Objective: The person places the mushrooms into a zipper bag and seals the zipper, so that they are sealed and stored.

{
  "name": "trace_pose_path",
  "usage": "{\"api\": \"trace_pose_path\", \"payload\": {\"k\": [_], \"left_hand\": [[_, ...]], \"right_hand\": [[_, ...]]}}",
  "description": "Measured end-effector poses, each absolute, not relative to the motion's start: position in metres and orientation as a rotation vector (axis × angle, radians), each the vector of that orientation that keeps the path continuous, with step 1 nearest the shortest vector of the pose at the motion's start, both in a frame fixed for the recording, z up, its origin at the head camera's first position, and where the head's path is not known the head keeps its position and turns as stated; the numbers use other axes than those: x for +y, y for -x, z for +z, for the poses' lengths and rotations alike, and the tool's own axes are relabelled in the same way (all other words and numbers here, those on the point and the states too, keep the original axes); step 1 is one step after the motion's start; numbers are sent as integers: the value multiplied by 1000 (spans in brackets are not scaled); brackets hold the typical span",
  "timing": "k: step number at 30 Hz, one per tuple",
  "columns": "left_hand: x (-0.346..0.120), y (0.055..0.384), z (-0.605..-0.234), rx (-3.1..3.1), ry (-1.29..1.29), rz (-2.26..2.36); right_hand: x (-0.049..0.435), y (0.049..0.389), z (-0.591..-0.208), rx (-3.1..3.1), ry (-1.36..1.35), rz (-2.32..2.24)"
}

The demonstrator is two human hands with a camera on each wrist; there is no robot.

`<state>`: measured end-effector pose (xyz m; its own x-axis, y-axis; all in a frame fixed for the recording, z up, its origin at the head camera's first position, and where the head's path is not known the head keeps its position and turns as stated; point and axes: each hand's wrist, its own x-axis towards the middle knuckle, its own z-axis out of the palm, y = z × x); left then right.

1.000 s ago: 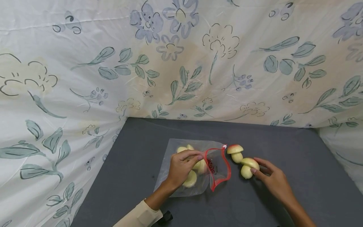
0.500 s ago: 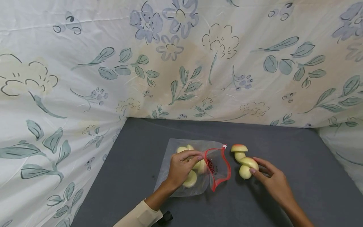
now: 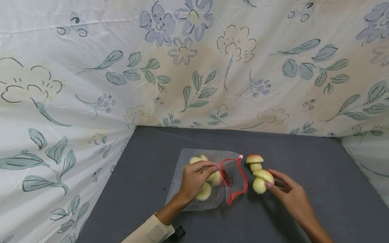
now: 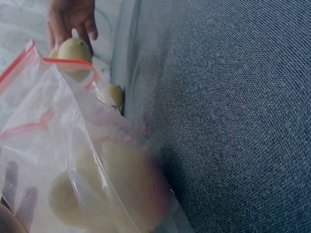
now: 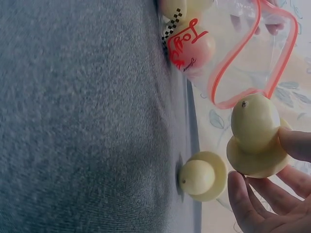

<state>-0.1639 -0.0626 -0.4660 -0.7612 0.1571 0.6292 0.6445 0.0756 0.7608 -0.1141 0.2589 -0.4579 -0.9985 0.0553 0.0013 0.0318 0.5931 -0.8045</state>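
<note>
In the head view my left hand [image 3: 194, 179] pinches the upper layer of a clear zip bag [image 3: 179, 197] near its red-edged mouth, which gapes to the right. Several pale mushroom-shaped pieces [image 3: 203, 192] lie inside the bag. My right hand [image 3: 293, 195] holds another mushroom-shaped piece [image 3: 259, 185] between thumb and fingers, just right of the bag's mouth. Seen from the right wrist, this piece [image 5: 255, 124] has a smooth cream stem and wider cap, and is raised off the table. A second loose mushroom-shaped piece [image 3: 254, 159], its cap reddish on top, stands behind it.
The dark grey table [image 3: 146, 162] runs back to a white floral cloth [image 3: 182, 94] hung behind and at the sides. A small black object [image 3: 177, 233] shows beside my left sleeve [image 3: 152, 231].
My right hand has carried its mushroom-shaped piece left and slightly nearer to me, closer to the bag's mouth. The loose piece rocked and stands more upright. My left hand stays put.
</note>
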Motion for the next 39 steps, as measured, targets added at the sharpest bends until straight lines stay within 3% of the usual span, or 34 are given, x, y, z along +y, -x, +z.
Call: {"api": "trace_pose_path", "payload": {"k": [39], "left_hand": [[-59, 165, -464, -1979, 818, -1679]], "right_hand": [[218, 109, -444, -2640, -85, 1633]]}}
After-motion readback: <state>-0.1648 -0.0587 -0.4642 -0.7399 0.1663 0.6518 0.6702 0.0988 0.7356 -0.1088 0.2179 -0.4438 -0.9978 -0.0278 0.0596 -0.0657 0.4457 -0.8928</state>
